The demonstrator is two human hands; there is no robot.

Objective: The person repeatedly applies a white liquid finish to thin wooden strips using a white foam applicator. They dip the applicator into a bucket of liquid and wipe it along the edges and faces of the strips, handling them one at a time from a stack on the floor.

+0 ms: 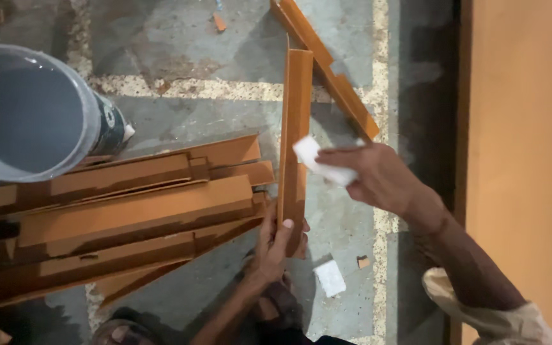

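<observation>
My left hand [276, 243] grips the near end of a long brown wooden strip [296, 108] that stands on edge and points away from me. My right hand [375, 176] is closed on a small folded white piece of paper or cloth [317, 160], pressed against the right face of that strip about halfway along it. A second brown strip [327, 70] lies diagonally on the floor behind, touching the far end of the held one.
A stack of brown wooden strips [122, 217] lies on the grey concrete floor to the left. A grey bucket [30, 115] stands at the upper left. A white scrap [330, 278] lies near my feet. An orange panel [525, 160] runs along the right.
</observation>
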